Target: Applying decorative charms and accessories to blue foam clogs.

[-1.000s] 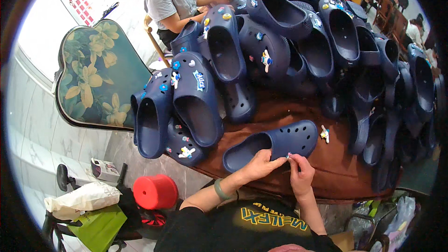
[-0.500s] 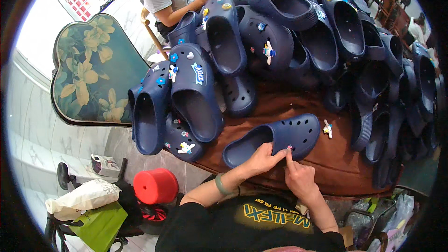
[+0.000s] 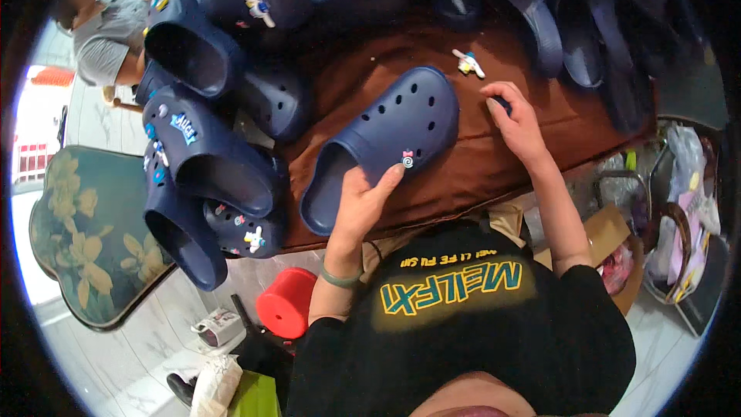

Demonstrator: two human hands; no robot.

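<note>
A navy clog (image 3: pixel 386 120) with holes in its toe lies on the brown cloth, toe pointing away to the right. My left hand (image 3: pixel 361 205) grips its near side, with the thumb on top beside a small charm (image 3: pixel 407 159), a swirl with a pink bow, set in the toe. To the right, my right hand (image 3: pixel 515 120) hovers by the cloth with curled fingers and thumb apart. A dark patch shows in the gap between them; I cannot make out what it is. Just beyond its fingertips lies a loose white figure charm (image 3: pixel 468 63) with blue and yellow parts.
Decorated navy clogs (image 3: pixel 220 154) are piled at the left, and more clogs (image 3: pixel 579 38) at the far right. The brown cloth (image 3: pixel 540 170) covers the table. A red stool (image 3: pixel 285 303) and a flowered chair back (image 3: pixel 93 239) stand at left. A person (image 3: pixel 108 38) sits beyond.
My right hand has left the swirl charm and moved right, near the loose white charm. My left hand has shifted its thumb and still holds the clog. The view has turned downward.
</note>
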